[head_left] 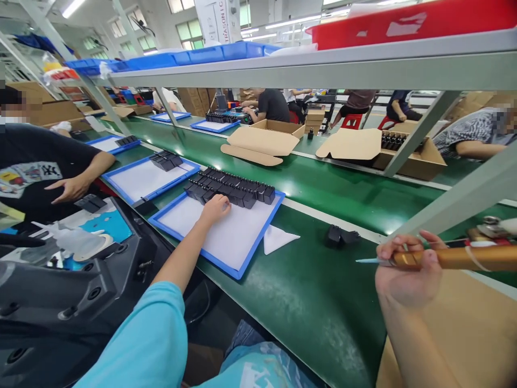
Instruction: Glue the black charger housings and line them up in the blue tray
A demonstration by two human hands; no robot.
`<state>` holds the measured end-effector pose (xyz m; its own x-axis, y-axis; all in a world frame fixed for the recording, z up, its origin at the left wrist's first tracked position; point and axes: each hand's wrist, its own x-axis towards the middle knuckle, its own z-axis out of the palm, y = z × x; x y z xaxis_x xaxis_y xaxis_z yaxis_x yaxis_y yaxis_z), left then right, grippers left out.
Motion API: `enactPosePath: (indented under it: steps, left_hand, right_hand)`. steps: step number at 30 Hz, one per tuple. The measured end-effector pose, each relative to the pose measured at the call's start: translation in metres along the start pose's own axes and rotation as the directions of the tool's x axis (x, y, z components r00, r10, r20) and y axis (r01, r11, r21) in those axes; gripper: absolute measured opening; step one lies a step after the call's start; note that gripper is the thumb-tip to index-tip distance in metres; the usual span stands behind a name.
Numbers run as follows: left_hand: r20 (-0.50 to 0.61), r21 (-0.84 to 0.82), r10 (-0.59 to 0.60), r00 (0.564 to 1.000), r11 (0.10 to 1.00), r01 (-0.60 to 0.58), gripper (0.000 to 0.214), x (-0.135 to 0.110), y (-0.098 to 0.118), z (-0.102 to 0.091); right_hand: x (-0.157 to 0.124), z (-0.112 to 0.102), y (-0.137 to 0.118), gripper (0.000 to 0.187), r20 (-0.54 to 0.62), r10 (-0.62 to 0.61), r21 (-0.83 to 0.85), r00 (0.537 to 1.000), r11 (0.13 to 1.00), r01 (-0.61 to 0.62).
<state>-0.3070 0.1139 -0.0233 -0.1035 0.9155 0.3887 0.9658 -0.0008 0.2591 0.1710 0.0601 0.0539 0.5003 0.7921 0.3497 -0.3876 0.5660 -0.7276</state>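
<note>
My left hand (217, 209) reaches over the blue-rimmed tray (241, 268), which has a white lining. Its fingers are curled at the front of the rows of black blocks (242, 196), closed on one black block, though the fingertips are partly hidden. Small shiny tips stick out along the blocks' far side. On the right, my right hand (407, 275) is wrapped round a gold-coloured, tube-shaped tool (448, 258) with a pale blue tapered tip (367, 261). The tip points left, above the green bench, apart from the blocks.
A white triangular piece (278, 238) lies beside the tray. Black pieces (340, 236) rest on the green bench (299, 302). A slanted metal post (456, 186) rises near my right hand, under a shelf (283, 75). A co-worker's hand (70, 187) is at left, near a dark machine (81, 291).
</note>
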Motion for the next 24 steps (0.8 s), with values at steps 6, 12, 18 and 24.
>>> enactPosePath:
  steps: [6, 12, 18, 24]
  left_hand:
    - [0.024, -0.057, 0.018, 1.0, 0.998, -0.017, 0.02, 0.0, 0.012, -0.006]
    - [0.127, -0.182, 0.155, 0.98, 0.975, -0.131, 0.038, -0.012, 0.104, -0.003]
    - [0.314, -0.549, 0.467, 0.827, 0.8, -0.243, 0.069, -0.014, 0.254, 0.033]
    - [0.403, -0.548, 0.482, 0.778, 0.808, -0.217, 0.073, -0.003, 0.312, 0.076]
  right_hand:
    - [-0.001, -0.002, 0.004, 0.029, 0.02, -0.014, 0.031, 1.0, 0.999, 0.014]
    - [0.004, -0.007, 0.007, 0.028, 0.035, -0.006, 0.036, 0.999, 0.999, 0.005]
    - [0.007, -0.011, 0.005, 0.027, 0.026, 0.0, 0.024, 1.0, 1.0, 0.0]
    - [0.006, -0.01, 0.004, 0.025, 0.04, 0.005, 0.046, 0.999, 0.999, -0.007]
